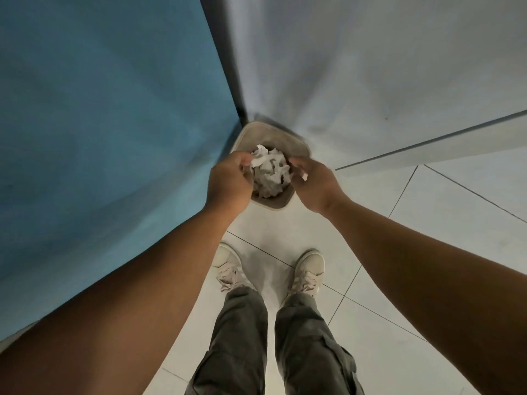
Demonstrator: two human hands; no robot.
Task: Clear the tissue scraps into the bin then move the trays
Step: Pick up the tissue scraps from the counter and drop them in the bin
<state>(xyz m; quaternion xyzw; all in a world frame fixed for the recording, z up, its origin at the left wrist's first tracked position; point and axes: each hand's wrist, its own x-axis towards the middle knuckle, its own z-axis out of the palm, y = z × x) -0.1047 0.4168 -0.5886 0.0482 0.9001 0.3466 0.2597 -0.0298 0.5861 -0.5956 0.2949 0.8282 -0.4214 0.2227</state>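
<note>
Stands in grey pants and pale shoes. Reaches both bare arms out and down.

Curls the left hand round the left edge of the tissue, pinching a white bit at the fingertips. Curls the right hand too, with one small scrap peeking out under the fingers. Keeps neither hand flat or wide open.

Holds the tissue, a big white crumpled heap, between the two hands, right over the mouth of the bin. Hard to tell which: hanging from the hands, or lying on top of a full bin.

Looks close to done with the first job. Just letting go left to do, and maybe a push down. Needs care with the small scrap on the right, easy to drop outside the rim. Shows no loose scraps lying around the bin. Shows no trays anywhere, so leaves that whole part to do, likely somewhere else.

Sits low, this bin, on a white tile floor with thin dark lines. Tucks into a corner, just beside a blue wall on the left and a white wall on the right.
</note>
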